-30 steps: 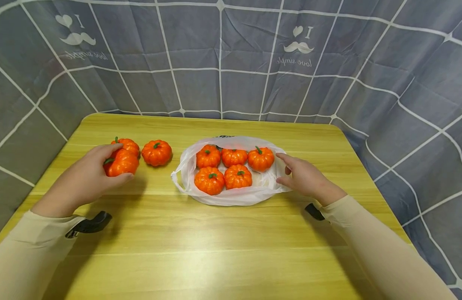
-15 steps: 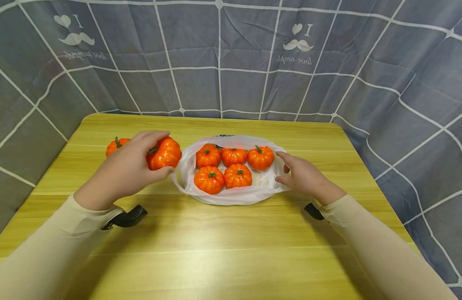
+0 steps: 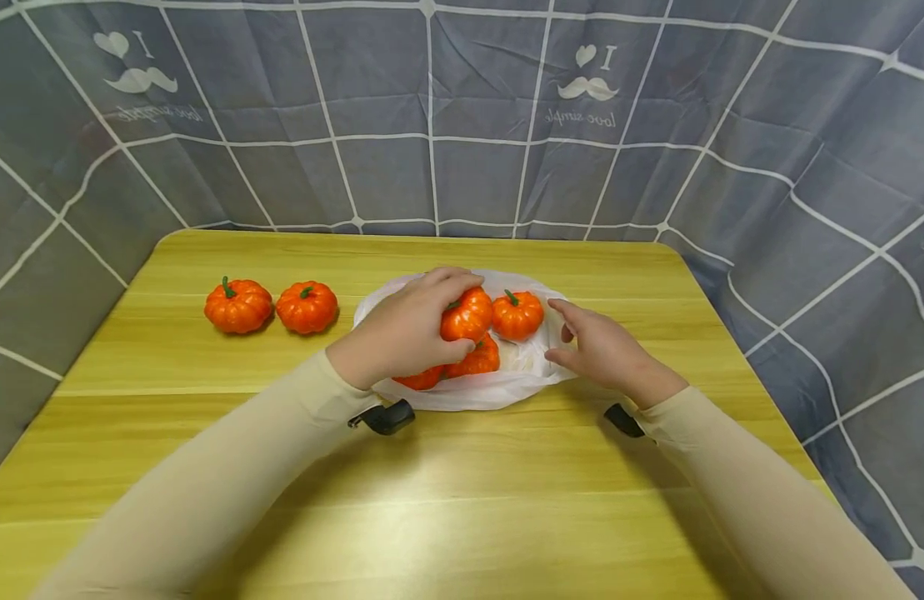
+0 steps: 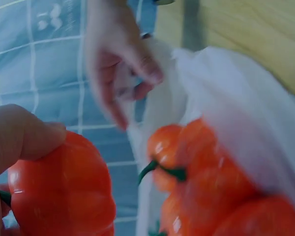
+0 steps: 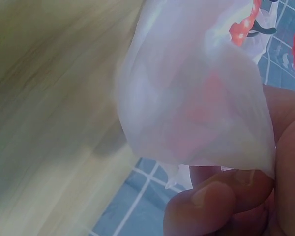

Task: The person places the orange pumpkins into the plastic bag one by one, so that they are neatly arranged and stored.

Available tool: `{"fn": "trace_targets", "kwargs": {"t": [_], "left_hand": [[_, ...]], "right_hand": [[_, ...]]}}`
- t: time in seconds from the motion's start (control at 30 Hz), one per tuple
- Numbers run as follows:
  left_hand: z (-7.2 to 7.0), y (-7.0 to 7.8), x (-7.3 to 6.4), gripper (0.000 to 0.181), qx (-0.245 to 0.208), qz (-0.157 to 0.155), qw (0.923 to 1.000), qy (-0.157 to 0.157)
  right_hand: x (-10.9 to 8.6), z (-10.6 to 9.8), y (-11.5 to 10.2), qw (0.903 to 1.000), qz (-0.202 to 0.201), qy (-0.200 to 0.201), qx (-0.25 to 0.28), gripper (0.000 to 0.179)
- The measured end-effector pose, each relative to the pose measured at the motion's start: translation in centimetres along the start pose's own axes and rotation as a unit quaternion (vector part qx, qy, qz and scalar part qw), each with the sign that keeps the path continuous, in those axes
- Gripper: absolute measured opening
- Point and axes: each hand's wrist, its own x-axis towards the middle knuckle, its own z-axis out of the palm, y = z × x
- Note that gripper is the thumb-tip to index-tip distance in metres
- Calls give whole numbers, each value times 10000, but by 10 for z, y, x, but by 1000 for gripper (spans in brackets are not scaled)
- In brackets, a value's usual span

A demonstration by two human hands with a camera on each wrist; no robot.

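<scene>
In the head view my left hand [image 3: 412,329] grips a small orange toy pumpkin [image 3: 467,315] above the open white plastic bag [image 3: 499,397]. The left wrist view shows the thumb pressed on this pumpkin [image 4: 64,191]. Several like pumpkins lie in the bag, some hidden behind the left hand; one pumpkin [image 3: 517,317] with a green stem sits at the bag's right side. My right hand [image 3: 611,354] is at the bag's right rim, thumb and forefinger spread. In the right wrist view its curled lower fingers [image 5: 221,196] hold the bag's edge [image 5: 211,162].
Two more pumpkins stand on the wooden table [image 3: 462,500] to the left: one pumpkin [image 3: 238,306] farther out and one pumpkin [image 3: 307,307] nearer the bag. A grey checked curtain [image 3: 387,100] hangs behind the table and along both sides.
My left hand has carried its pumpkin from the left of the table rightward to above the bag. My right hand stays at the bag's rim.
</scene>
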Motion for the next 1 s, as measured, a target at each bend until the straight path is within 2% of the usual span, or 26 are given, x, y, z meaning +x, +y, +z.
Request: {"fn": "trace_targets", "kwargs": {"t": [0.2, 0.43, 0.77, 1.0], "left_hand": [[29, 12, 27, 79, 29, 35, 9996, -285], [46, 16, 48, 85, -42, -6, 9992, -397], [70, 19, 61, 78, 186, 325, 9977, -568], [80, 23, 66, 73, 449, 450, 9964, -559]], "right_hand": [[0, -1, -1, 9999, -79, 62, 44, 82], [-2, -3, -3, 9998, -129, 116, 72, 83], [-5, -9, -1, 9982, -222, 552, 66, 59], [-5, -11, 1, 9973, -231, 668, 186, 52]]}}
